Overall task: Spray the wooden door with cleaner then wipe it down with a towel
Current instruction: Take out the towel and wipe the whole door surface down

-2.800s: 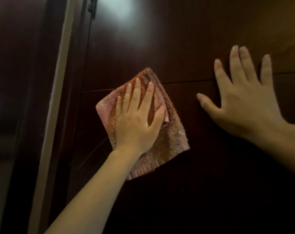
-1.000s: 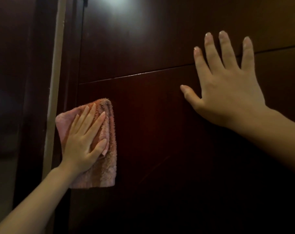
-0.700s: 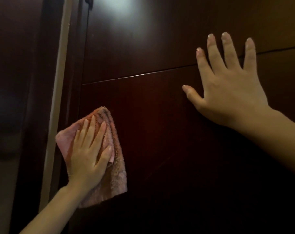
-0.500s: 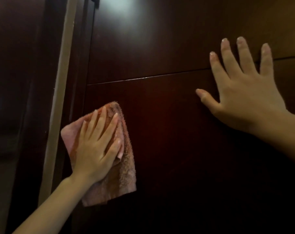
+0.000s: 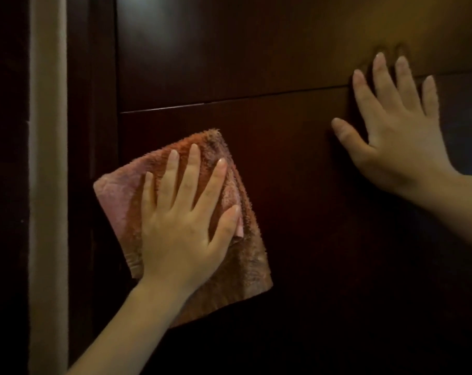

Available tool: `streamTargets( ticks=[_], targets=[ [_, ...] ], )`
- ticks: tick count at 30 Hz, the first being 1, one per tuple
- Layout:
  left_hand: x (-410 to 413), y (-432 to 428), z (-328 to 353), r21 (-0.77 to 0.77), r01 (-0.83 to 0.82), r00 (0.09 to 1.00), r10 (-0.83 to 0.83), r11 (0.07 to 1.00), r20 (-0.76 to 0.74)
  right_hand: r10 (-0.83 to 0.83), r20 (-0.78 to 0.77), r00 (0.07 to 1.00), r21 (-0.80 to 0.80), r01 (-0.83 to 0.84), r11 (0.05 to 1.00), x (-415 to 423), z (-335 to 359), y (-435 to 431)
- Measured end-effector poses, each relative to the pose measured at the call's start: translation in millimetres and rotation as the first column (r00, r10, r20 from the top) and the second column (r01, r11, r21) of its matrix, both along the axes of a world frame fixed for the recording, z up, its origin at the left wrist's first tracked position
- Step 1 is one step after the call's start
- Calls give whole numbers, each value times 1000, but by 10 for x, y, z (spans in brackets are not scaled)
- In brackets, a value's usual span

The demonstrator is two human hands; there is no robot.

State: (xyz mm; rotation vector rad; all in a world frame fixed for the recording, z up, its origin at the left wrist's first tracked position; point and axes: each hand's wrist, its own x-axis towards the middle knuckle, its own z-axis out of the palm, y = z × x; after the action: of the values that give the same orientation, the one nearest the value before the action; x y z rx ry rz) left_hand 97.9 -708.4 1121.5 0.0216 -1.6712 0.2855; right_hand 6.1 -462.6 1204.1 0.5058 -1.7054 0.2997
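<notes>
Wiping stage, spray apparently done; no bottle in view; folded pink-orange terry towel (image 5: 202, 234) now shifted rightward off the hinge-side edge, back toward the middle of the dark glossy wooden door (image 5: 297, 212), below the horizontal panel groove (image 5: 229, 100); left hand (image 5: 186, 226) flat on towel, fingers spread, palm pressing, thumb at 2 o'clock over a fold; right hand (image 5: 391, 136) flat and splayed on bare wood at 2 o'clock from towel, holding nothing, bracing; pale door-frame strip (image 5: 48, 185) at 9 o'clock; likely a return stroke, lower panel left to cover.
</notes>
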Motion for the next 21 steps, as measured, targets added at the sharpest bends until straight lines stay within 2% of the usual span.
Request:
streamTargets(
  ticks=[3, 7, 12, 18, 21],
  targets=[
    [-15, 123, -183, -39, 20, 998, -18, 999, 55, -38, 14, 999, -33, 38, 999, 23, -41, -92],
    [-91, 341, -433, -182, 90, 981, -56, 979, 184, -57, 40, 998, -32, 58, 998, 40, -41, -91],
    [-77, 159, -142, -369, 127, 971, -40, 921, 234, -60, 33, 998, -22, 61, 998, 31, -36, -76],
    [-146, 271, -91, -289, 149, 972, -87, 946, 219, -49, 41, 998, -25, 50, 998, 18, -31, -61],
    [-157, 290, -109, -291, 146, 975, -88, 945, 202, 84, 58, 995, -27, -82, 996, 131, -111, -54]
  ],
)
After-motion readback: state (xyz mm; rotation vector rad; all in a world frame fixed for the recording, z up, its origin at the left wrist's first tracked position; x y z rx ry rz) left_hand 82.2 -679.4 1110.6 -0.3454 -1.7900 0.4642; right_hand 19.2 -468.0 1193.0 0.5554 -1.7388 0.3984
